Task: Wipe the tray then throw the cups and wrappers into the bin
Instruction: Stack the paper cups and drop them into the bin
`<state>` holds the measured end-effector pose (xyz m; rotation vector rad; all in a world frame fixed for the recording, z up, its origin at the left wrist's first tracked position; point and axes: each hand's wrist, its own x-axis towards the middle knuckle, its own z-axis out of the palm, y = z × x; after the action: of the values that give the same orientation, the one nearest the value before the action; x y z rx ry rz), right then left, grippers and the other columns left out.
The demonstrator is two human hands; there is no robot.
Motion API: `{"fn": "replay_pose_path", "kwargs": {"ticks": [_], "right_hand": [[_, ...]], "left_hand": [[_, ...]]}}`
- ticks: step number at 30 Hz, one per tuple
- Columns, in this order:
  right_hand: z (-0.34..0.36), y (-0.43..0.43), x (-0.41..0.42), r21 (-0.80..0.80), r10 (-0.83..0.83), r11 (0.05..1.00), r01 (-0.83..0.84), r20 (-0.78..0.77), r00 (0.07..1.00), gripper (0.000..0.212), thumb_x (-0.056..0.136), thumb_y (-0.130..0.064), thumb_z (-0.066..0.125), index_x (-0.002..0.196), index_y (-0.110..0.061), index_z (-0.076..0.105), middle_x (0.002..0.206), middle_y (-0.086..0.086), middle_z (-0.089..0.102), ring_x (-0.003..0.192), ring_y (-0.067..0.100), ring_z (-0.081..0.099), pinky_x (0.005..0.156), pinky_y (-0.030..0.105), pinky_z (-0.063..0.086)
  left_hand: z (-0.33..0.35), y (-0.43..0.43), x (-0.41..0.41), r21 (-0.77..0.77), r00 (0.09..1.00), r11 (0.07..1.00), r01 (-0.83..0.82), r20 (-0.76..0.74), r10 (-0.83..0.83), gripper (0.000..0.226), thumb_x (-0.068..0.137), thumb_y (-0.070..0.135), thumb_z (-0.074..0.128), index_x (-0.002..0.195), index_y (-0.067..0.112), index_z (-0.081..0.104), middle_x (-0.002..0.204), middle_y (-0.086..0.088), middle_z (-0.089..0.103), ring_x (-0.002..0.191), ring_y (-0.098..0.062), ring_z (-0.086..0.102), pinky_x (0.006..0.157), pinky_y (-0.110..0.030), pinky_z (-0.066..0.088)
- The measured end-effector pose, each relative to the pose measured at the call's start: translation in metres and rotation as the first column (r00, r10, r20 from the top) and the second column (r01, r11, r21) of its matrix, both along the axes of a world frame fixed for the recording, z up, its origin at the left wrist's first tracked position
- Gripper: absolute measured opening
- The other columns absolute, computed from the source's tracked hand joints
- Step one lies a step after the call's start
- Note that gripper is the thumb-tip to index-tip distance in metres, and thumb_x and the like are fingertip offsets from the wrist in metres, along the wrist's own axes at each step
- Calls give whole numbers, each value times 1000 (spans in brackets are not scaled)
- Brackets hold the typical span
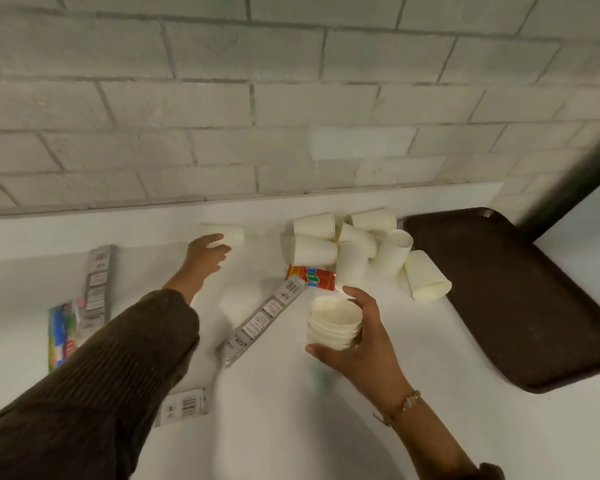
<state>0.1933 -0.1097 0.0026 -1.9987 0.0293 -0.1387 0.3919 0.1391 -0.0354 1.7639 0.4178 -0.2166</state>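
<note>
**Counter Inspection: Cups Being Gathered, Tray at Right**

At the far left of the white counter (326, 427) lies a colourful wrapper (61, 336). A grey printed wrapper strip (97, 289) lies partly over its upper edge.

The left arm, in a dark ribbed sleeve (118, 358), reaches forward towards the white brick wall (291, 116). The left hand (205, 252) is at a lone cup (231, 233), which lies on its side near the wall. The fingers are extended and slightly apart, with the tips at the cup's near side. The frame is blurred here, so no grip on the cup can be confirmed.

A second grey wrapper (184, 407) shows just beside the left sleeve, partly covered by it. A long grey strip (262, 320) lies diagonally in the middle of the counter. Its upper end touches a red wrapper (312, 277).

Behind the red wrapper is a pile of cups (326, 240), most of them on their sides and touching one another.

The right hand (357, 344) holds a nested stack of cups (333, 323) above the counter, mouths upward. Thumb and fingers are curled round the stack from opposite sides. A bracelet (407, 401) is on the wrist.

One further cup (426, 275) lies on its side between the pile and the tray, just beside the tray's left edge.

The brown tray (516, 299) lies flat on the counter at the right, and neither hand touches it.
</note>
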Motion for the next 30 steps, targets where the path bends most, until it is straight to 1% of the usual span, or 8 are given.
{"fn": "replay_pose_path", "kwargs": {"ticks": [1, 7, 11, 14, 18, 22, 26, 30], "right_hand": [[0, -4, -2, -15, -20, 1000, 20, 4, 1000, 83, 52, -23, 90, 113, -39, 36, 111, -27, 44, 105, -18, 45, 81, 0, 41], [3, -26, -26, -76, -136, 988, 136, 7, 991, 65, 55, -24, 89, 102, -32, 45, 103, -21, 49, 97, -17, 48, 73, 1, 42], [6, -46, -52, -101, -239, 965, 242, 44, 970, 55, 54, -21, 90, 94, -12, 53, 102, 0, 57, 91, -1, 54, 70, 10, 46], [12, -69, -77, -144, -336, 928, 343, 72, 939, 48, 53, -24, 90, 84, -14, 54, 97, 0, 57, 87, 6, 53, 71, 12, 44], [17, -105, -125, -205, -480, 851, 483, 67, 875, 42, 58, -32, 86, 80, -16, 54, 93, -8, 54, 88, 10, 52, 72, 18, 49], [17, -146, -176, -213, -646, 739, 639, 44, 762, 39, 59, -42, 83, 73, -20, 54, 94, -9, 56, 89, 9, 52, 72, 19, 47], [18, -188, -228, -178, -767, 631, 755, 7, 642, 30, 63, -49, 79, 64, -29, 56, 95, -16, 54, 88, 8, 54, 68, 10, 39], [6, -238, -285, -216, -882, 463, 859, -19, 471, 40, 64, -54, 76, 74, -16, 66, 105, -11, 54, 87, 11, 55, 69, 16, 42]], "left_hand": [[-1, -3, 0, -58, 1000, 998, 17, -18, -18, 42, 88, 7, 58, 130, 10, 52, 102, -4, 61, 81, -15, 57, 79, -30, 46], [12, -27, -37, -14, 980, 1000, -18, 199, 20, 33, 88, 9, 55, 117, 23, 61, 119, -7, 57, 92, -17, 57, 91, -34, 47], [34, -56, -100, -65, 935, 993, 100, 347, -72, 28, 85, 9, 57, 98, 32, 66, 108, -3, 63, 90, -15, 61, 90, -32, 47], [46, -93, -150, -158, 922, 960, 230, 351, -163, 29, 85, 7, 58, 90, 33, 68, 105, -10, 65, 91, -19, 60, 89, -34, 45], [51, -155, -206, -203, 863, 861, 466, 316, -393, 27, 87, 9, 57, 91, 33, 68, 109, -11, 65, 101, -25, 62, 99, -39, 45], [50, -207, -252, -184, 757, 746, 640, 318, -571, 26, 87, 11, 59, 92, 34, 70, 106, 7, 68, 105, -15, 62, 97, -32, 46], [47, -253, -284, -130, 623, 619, 775, 324, -712, 23, 88, 14, 60, 96, 33, 70, 103, 10, 68, 99, -8, 63, 80, -9, 46], [45, -304, -315, -111, 500, 491, 864, 303, -811, 26, 89, 11, 58, 97, 34, 67, 102, 17, 64, 90, 7, 61, 68, -2, 44]]}}
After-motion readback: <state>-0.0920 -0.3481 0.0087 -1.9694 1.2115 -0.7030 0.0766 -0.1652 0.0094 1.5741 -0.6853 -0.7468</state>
